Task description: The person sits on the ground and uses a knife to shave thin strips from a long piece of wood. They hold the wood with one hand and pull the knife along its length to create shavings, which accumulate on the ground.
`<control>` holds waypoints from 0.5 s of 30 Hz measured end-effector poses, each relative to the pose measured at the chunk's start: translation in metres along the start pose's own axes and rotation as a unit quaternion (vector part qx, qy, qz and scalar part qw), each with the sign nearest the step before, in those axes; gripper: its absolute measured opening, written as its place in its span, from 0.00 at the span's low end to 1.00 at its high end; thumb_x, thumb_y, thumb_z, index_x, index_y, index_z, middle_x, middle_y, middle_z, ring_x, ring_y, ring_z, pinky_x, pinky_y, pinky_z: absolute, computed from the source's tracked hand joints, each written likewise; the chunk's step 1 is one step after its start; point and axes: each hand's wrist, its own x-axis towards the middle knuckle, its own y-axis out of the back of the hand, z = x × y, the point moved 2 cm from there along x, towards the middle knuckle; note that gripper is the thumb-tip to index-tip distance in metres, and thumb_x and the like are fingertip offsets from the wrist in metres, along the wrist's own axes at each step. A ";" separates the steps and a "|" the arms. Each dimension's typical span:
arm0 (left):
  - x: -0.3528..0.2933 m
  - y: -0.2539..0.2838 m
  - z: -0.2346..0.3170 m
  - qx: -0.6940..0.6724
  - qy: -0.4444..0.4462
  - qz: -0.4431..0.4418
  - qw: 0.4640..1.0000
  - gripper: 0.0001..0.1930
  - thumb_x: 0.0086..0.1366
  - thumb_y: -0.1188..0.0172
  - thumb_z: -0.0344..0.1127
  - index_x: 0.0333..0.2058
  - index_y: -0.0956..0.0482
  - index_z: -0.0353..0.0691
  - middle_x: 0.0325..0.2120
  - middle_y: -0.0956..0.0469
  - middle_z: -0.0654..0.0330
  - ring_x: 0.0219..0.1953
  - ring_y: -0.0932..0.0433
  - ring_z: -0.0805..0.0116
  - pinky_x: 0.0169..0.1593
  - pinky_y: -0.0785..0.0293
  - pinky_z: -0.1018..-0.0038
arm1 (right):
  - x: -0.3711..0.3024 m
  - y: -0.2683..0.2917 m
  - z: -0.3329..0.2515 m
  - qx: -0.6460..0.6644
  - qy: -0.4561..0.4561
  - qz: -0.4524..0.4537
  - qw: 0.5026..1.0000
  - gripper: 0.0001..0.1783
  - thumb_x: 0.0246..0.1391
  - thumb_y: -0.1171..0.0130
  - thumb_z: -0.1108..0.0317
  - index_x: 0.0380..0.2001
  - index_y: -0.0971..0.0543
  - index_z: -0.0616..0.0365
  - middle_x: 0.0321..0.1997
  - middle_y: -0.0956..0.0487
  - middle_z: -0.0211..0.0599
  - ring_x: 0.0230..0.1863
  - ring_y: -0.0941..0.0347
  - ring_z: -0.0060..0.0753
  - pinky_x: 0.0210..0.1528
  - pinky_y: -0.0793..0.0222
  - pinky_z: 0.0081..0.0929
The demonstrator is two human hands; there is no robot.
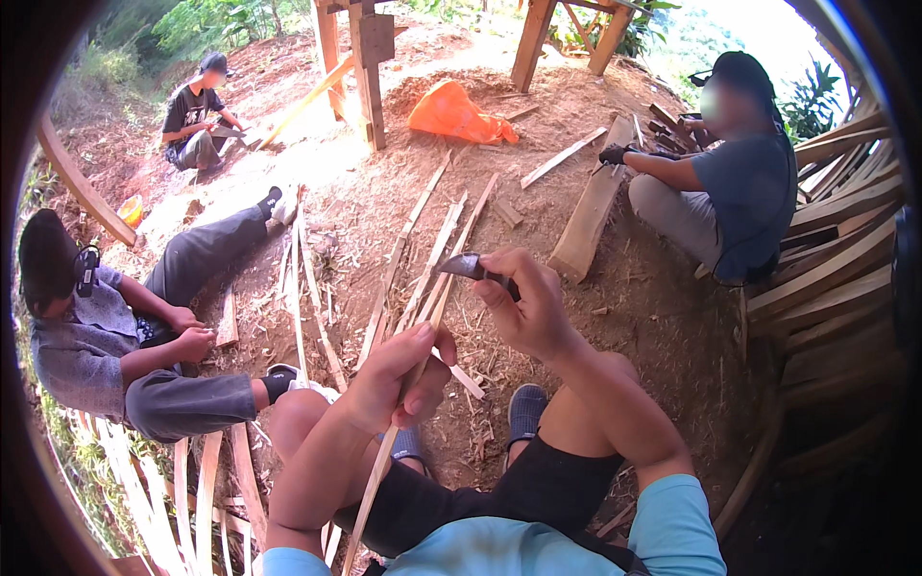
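Observation:
My left hand (401, 376) is closed around a long, thin wooden strip (375, 480). The strip slants from beside my lap up past my fist, its far end hard to tell from pale strips on the ground behind. Raised in front of me, my right hand (526, 305) grips a small knife with a short curved blade (464, 266). Its tip points left, close to the upper part of the strip; whether they touch I cannot tell. My fingers hide most of the dark handle.
Several loose strips (411, 230) lie on the dirt ahead. One person (86, 336) sits close at left, another (744, 182) at right beside a thick plank (588, 226), a third (197, 120) farther back. An orange sheet (456, 113) lies near wooden posts (370, 82). Long slats (836, 278) are stacked at right.

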 end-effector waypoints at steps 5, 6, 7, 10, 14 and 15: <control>0.003 -0.007 -0.004 -0.016 -0.008 0.031 0.999 0.19 0.69 0.66 0.47 0.34 0.33 0.38 0.06 0.40 0.64 0.03 0.45 0.78 0.06 0.50 0.84 | 0.002 0.001 0.003 -0.010 -0.009 0.022 1.000 0.10 0.55 0.46 0.65 0.33 0.31 0.61 0.23 0.28 0.41 0.21 0.29 0.33 0.23 0.35 0.27; 0.004 -0.008 -0.004 -0.011 -0.012 0.032 0.999 0.19 0.69 0.66 0.47 0.33 0.33 0.38 0.06 0.41 0.64 0.03 0.45 0.77 0.06 0.49 0.84 | 0.003 0.002 0.004 -0.017 0.001 0.021 1.000 0.10 0.56 0.46 0.65 0.33 0.31 0.61 0.23 0.28 0.40 0.21 0.29 0.32 0.22 0.36 0.26; 0.004 -0.008 -0.003 -0.005 -0.016 0.033 0.999 0.19 0.69 0.65 0.47 0.33 0.33 0.38 0.06 0.41 0.64 0.03 0.45 0.77 0.06 0.49 0.83 | 0.004 0.004 0.005 -0.024 0.011 0.022 0.999 0.11 0.56 0.47 0.64 0.34 0.31 0.61 0.23 0.28 0.39 0.21 0.29 0.30 0.22 0.36 0.25; 0.000 -0.016 -0.003 0.080 -0.002 0.023 0.997 0.18 0.68 0.63 0.49 0.32 0.34 0.40 0.07 0.39 0.64 0.05 0.44 0.78 0.08 0.49 0.83 | 0.014 0.024 0.033 -0.003 -0.140 0.134 0.981 0.11 0.56 0.47 0.64 0.34 0.32 0.61 0.24 0.28 0.36 0.20 0.31 0.25 0.20 0.38 0.22; -0.006 -0.017 -0.007 0.202 -0.003 0.038 0.979 0.18 0.68 0.64 0.49 0.32 0.33 0.41 0.09 0.37 0.63 0.08 0.41 0.79 0.11 0.47 0.84 | 0.005 0.046 0.031 -0.006 -0.169 0.158 0.973 0.12 0.57 0.48 0.64 0.35 0.33 0.62 0.25 0.28 0.33 0.20 0.34 0.19 0.17 0.40 0.20; -0.006 -0.015 -0.006 0.213 -0.012 0.045 0.976 0.18 0.68 0.64 0.49 0.32 0.33 0.41 0.09 0.37 0.63 0.07 0.41 0.79 0.11 0.46 0.84 | 0.004 0.039 0.025 0.006 -0.108 0.144 0.984 0.11 0.57 0.48 0.65 0.35 0.33 0.62 0.26 0.28 0.34 0.20 0.33 0.20 0.18 0.39 0.21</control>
